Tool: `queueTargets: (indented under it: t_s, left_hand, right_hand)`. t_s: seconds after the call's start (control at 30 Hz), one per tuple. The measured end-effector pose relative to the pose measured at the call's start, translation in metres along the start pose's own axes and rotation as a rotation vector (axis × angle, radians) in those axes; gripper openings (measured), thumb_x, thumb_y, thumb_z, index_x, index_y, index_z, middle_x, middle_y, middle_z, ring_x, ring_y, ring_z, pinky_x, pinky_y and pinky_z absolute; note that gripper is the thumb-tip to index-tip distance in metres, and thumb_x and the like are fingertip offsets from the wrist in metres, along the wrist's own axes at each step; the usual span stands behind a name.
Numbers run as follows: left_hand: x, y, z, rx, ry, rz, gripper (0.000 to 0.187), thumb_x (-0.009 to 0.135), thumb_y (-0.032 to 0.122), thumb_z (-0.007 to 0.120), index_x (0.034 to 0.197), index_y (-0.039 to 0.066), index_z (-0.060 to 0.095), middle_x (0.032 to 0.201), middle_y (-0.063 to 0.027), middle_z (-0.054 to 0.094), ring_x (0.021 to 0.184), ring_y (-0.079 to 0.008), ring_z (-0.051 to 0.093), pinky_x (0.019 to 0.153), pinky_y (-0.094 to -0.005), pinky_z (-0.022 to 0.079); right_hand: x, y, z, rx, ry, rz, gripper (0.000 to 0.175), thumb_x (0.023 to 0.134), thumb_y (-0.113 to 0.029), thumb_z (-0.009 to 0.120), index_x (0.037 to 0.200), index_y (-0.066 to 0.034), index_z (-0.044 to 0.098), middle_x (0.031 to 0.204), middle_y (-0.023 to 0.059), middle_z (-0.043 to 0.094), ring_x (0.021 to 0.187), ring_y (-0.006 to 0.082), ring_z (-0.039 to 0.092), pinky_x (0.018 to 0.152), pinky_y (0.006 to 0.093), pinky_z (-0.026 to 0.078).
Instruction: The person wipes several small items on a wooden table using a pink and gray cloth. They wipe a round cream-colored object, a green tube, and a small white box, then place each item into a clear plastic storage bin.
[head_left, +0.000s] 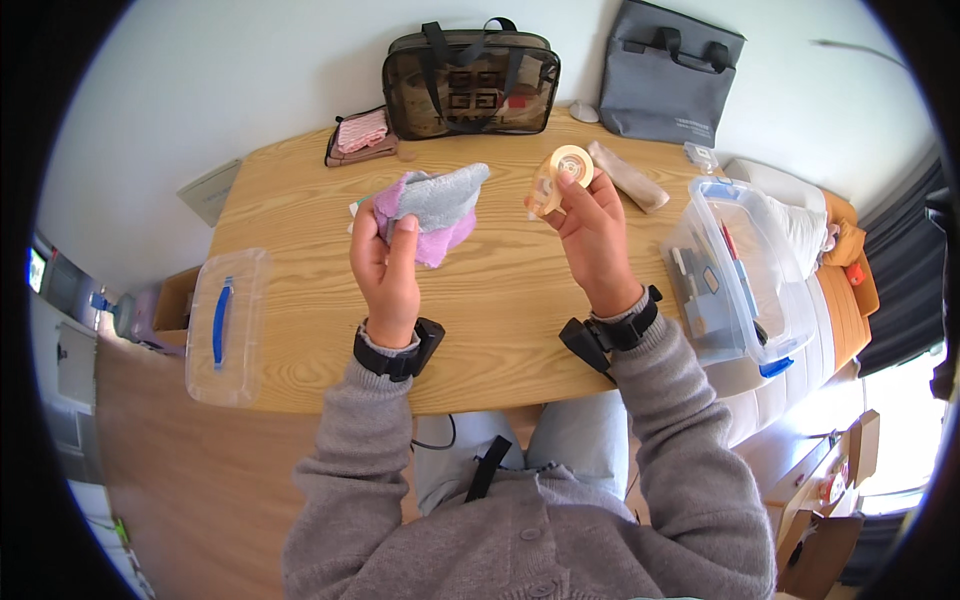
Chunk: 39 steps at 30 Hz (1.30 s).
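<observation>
My left hand (390, 262) grips a folded grey and purple plush cloth (439, 206) between thumb and fingers, raised over the wooden table (480, 315). A small pale item, mostly hidden, shows behind that hand. Held up in my right hand (592, 232) is a roll of tape in a clear yellowish dispenser (561, 176), with the thumb on its face. Just beyond this hand lies a rolled beige cloth or pouch (628, 178). Both wrists wear black straps with black devices.
A clear plastic box (720, 277) holding stationery stands at the right; its blue-handled lid (247, 330) lies left. Along the back are a transparent black travel bag (472, 86), a grey document bag (667, 82), a mouse (583, 112) and folded pink and brown cloths (362, 136).
</observation>
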<state>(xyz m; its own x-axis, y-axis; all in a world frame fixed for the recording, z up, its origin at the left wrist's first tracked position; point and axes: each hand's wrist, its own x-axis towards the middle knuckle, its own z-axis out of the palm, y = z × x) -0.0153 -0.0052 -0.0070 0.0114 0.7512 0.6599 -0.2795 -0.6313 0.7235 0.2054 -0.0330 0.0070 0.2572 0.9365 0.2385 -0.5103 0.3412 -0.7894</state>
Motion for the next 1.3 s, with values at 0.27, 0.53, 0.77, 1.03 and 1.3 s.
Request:
queueTargets:
  t_s: [0.27, 0.53, 0.77, 1.03, 1.3]
  left_hand:
    - [0.000, -0.004, -0.003, 0.061, 0.078, 0.008, 0.034, 0.099, 0.013, 0.054, 0.130, -0.002, 0.056, 0.124, -0.0091, 0.062, 0.113, -0.0168, 0.057, 0.098, -0.0310, 0.044]
    - [0.002, 0.001, 0.000, -0.001, 0.076, 0.002, 0.031, 0.100, 0.013, 0.051, 0.126, -0.003, 0.055, 0.122, -0.0092, 0.061, 0.112, -0.0176, 0.056, 0.098, -0.0317, 0.043]
    - [0.002, 0.000, 0.001, -0.036, 0.043, 0.011, 0.029, 0.102, 0.013, 0.051, 0.125, -0.002, 0.056, 0.121, -0.0079, 0.061, 0.110, -0.0148, 0.057, 0.096, -0.0295, 0.044]
    - [0.002, -0.002, 0.001, -0.066, 0.060, 0.004, 0.027, 0.101, 0.012, 0.050, 0.123, -0.003, 0.055, 0.119, -0.0076, 0.061, 0.109, -0.0150, 0.057, 0.097, -0.0302, 0.044]
    - [0.001, -0.005, -0.001, -0.067, 0.034, 0.008, 0.031, 0.101, 0.011, 0.049, 0.128, -0.003, 0.054, 0.122, -0.0097, 0.061, 0.112, -0.0181, 0.057, 0.100, -0.0317, 0.043]
  right_hand:
    - [-0.024, -0.029, 0.014, -0.032, -0.015, -0.062, 0.026, 0.095, -0.011, 0.066, 0.112, -0.0044, 0.048, 0.107, 0.0066, 0.063, 0.096, 0.0160, 0.066, 0.077, 0.0350, 0.060]
    - [-0.051, -0.065, 0.012, -0.152, 0.018, -0.094, 0.027, 0.093, -0.010, 0.067, 0.112, -0.0035, 0.048, 0.106, 0.0061, 0.063, 0.094, 0.0141, 0.066, 0.071, 0.0292, 0.059]
    - [-0.082, -0.106, 0.005, -0.265, 0.009, -0.095, 0.031, 0.093, -0.010, 0.068, 0.114, -0.0020, 0.047, 0.108, 0.0097, 0.063, 0.097, 0.0182, 0.068, 0.076, 0.0304, 0.059]
    - [-0.118, -0.166, -0.018, -0.440, 0.016, -0.128, 0.028, 0.093, -0.009, 0.067, 0.113, -0.0008, 0.048, 0.108, 0.0138, 0.066, 0.097, 0.0215, 0.069, 0.082, 0.0337, 0.059]
    - [-0.136, -0.219, -0.050, -0.675, 0.148, -0.334, 0.026, 0.094, -0.011, 0.065, 0.115, -0.0009, 0.053, 0.107, 0.0117, 0.067, 0.097, 0.0207, 0.070, 0.087, 0.0346, 0.058]
